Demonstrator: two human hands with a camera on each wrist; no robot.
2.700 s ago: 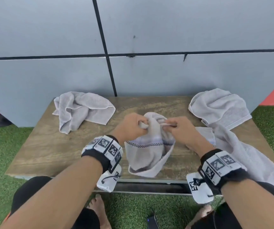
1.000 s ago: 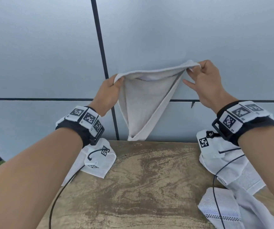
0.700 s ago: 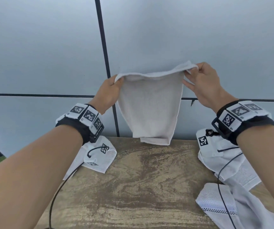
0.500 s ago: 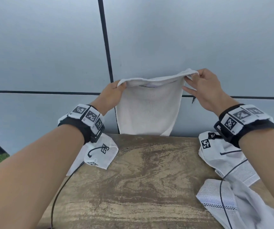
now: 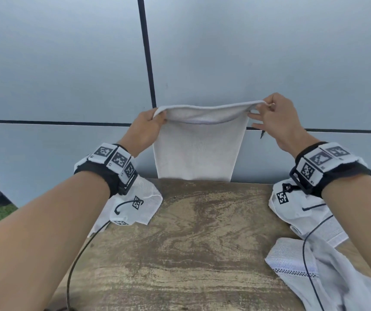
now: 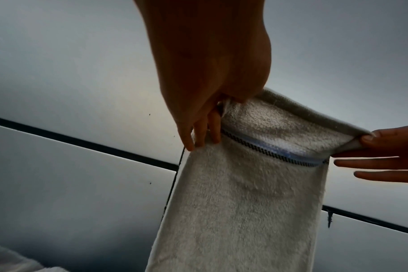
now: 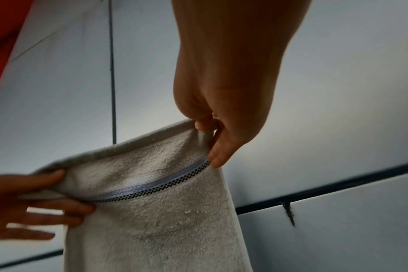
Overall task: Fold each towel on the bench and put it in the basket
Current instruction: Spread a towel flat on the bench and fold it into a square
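- Currently we hold one towel (image 5: pixel 197 151) up in front of the grey wall (image 5: pixel 68 63), above the far edge of the tabletop (image 5: pixel 180 243).
- Left hand (image 5: pixel 144 129): grip pinches the towel's top left corner.
- Right hand (image 5: pixel 276 122): thumb and forefinger pinch the top right corner; the other fingers are straight.
- Towel hangs doubled; a checked stripe (image 6: pixel 268 152) runs along the nearer top edge.
- More towels (image 5: pixel 310 223) lie crumpled on the tabletop at right; another towel (image 5: pixel 148 198) lies at left.
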